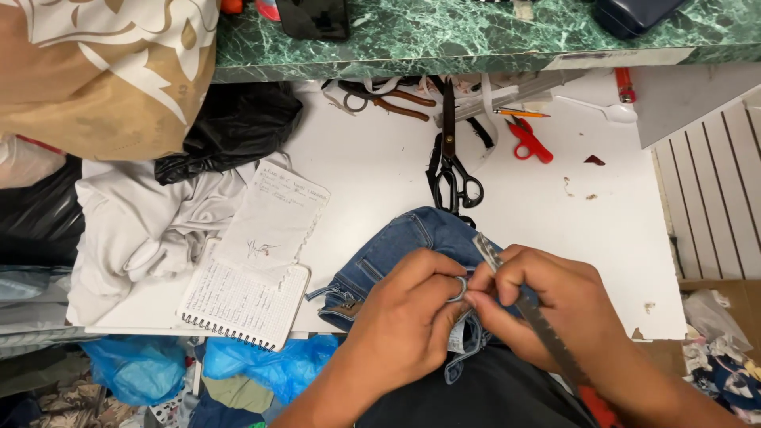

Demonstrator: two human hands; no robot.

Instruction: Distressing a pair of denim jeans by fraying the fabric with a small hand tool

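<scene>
The right hand [555,305] is closed around a slim metal ruler [527,309], thumb and forefinger pinching it near its upper end, so the strip runs slantwise through the fist and out below the wrist. Touching it fingertip to fingertip, the left hand [408,313] pinches a fold of blue denim jeans [396,242]; a ring shows on one finger. The jeans lie bunched directly under both hands, the waistband and pocket side spreading up and to the left onto the white table [372,166], the rest hanging over its front edge toward the person's lap.

Just beyond the jeans, away from the hands, lie black tailor's shears [452,170], and farther right small red snips [529,141]. Left of the grip an open spiral notebook [246,297] with a loose sheet lies next to a heap of pale grey cloth [143,222].

The likely trouble, as I judge it: the fold is held only by fingertips, so the thick denim could spring out of the pinch. The ruler, held near one end, could pivot and lose its line. The hanging weight of the jeans could drag the fabric off the edge.
</scene>
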